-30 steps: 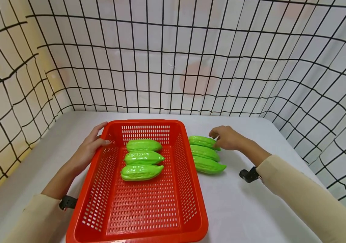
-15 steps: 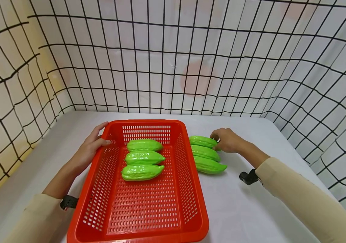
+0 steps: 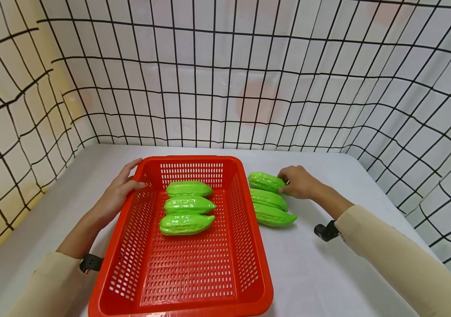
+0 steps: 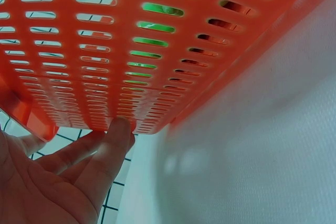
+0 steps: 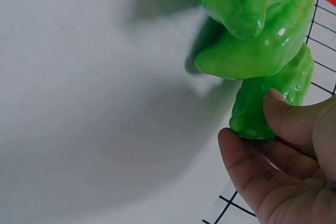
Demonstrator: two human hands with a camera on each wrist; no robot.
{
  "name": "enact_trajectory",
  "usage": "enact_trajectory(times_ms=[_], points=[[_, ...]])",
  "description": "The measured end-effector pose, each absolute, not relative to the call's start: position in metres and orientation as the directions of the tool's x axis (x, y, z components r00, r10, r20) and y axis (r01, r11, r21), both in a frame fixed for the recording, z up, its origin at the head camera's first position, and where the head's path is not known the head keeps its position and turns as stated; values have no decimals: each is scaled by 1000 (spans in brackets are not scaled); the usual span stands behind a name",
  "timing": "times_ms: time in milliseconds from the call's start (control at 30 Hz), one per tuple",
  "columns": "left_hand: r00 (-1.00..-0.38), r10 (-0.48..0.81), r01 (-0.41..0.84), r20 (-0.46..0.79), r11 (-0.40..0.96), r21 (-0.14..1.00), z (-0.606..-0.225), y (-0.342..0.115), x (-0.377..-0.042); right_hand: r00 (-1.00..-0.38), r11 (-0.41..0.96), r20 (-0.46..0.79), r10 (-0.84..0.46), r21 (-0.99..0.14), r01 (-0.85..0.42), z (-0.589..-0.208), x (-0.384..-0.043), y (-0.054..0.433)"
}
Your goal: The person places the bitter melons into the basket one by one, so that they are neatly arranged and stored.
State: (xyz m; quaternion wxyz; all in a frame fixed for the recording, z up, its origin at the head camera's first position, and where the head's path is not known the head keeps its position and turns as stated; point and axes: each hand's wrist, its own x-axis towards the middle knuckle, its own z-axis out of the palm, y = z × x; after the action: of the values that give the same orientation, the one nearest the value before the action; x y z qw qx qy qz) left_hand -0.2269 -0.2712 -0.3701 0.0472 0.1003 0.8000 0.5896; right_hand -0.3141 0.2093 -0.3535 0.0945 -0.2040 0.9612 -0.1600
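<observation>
My left hand (image 3: 117,197) grips the left rim of a red plastic basket (image 3: 187,268). Its thumb hooks over the rim while the fingers (image 4: 107,153) lie against the outer slotted wall. Inside the basket, three glossy green bitter melons (image 3: 189,205) lie side by side. My right hand (image 3: 299,182) pinches the right end of the farthest of three more bitter melons on the table. That bitter melon (image 5: 257,106) is raised a little and tilted, between the thumb and fingers. The other two, a middle bitter melon (image 3: 268,199) and a near bitter melon (image 3: 273,215), lie against the basket's right side.
A white-covered table (image 3: 312,273) bears everything. Black wire mesh (image 3: 217,79) over white sheeting stands at the back and on both sides. Each wrist wears a black camera strap (image 3: 327,230).
The right hand has closed its fingers on the end of the farthest bitter melon and lifted it slightly away from the middle one. The left hand stays on the basket rim.
</observation>
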Motion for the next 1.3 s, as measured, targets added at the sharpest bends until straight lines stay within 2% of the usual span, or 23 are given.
enact_trajectory(times_ms=[733, 1000, 1300], points=[[-976, 211, 114, 52, 292, 950, -371, -271, -226, -922, 873, 22, -386, -315, -373, -329, -299, 191], [-975, 217, 115, 50, 296, 948, -370, -270, -227, -933, 874, 130, -337, -325, -361, -321, -292, 181], [-976, 213, 112, 50, 292, 950, -370, -270, -226, -901, 840, 278, -332, -347, -417, -311, -282, 164]])
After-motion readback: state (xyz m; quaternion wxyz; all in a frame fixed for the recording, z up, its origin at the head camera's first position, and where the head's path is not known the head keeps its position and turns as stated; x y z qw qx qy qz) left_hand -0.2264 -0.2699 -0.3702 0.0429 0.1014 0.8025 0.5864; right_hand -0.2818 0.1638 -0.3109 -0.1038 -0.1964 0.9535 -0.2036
